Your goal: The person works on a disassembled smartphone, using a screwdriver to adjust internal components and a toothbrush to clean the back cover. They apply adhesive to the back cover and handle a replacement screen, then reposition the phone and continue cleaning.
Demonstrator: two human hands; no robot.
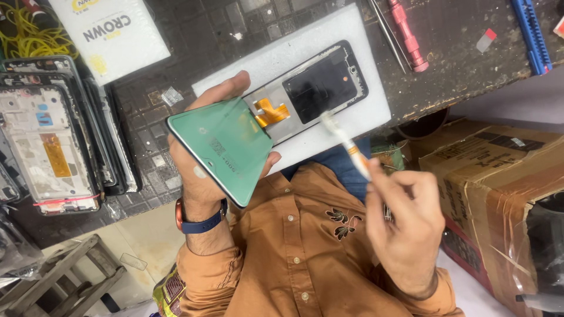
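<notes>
While both hands are up over the lap, nearest first:
shirt: orange-brown button shirt [294, 258] with dark embroidered flower, closest to camera, below both hands.
right hand: right hand [405, 226] clenched round a thin white tube with orange band [346, 142], nozzle end pointing up toward the phone frame.
left hand: left hand [202, 158] grasping a green phone back panel [226, 149], fingers behind it, thumb tip showing past its top edge; panel tilted, one corner overlapping the phone frame.
wrist: smartwatch with blue strap [200, 220] on the left wrist.
phone frame: phone frame with black screen back and orange flex cable [311, 91], lying flat on the white foam pad [364, 111], just beyond the green panel; tube tip hovers over its lower edge, contact unclear.
cardboard box: brown taped cardboard box [487, 188], right of the foam pad, below the bench edge.
spare frames: stack of phone frames [53, 135], well left of the foam pad, on the dark gridded mat [147, 123].
white box: white box [111, 32], beyond the stack, left of the foam pad.
tools: red screwdriver handle [405, 32] and blue tool [531, 35], far side, right of the foam pad.
</notes>
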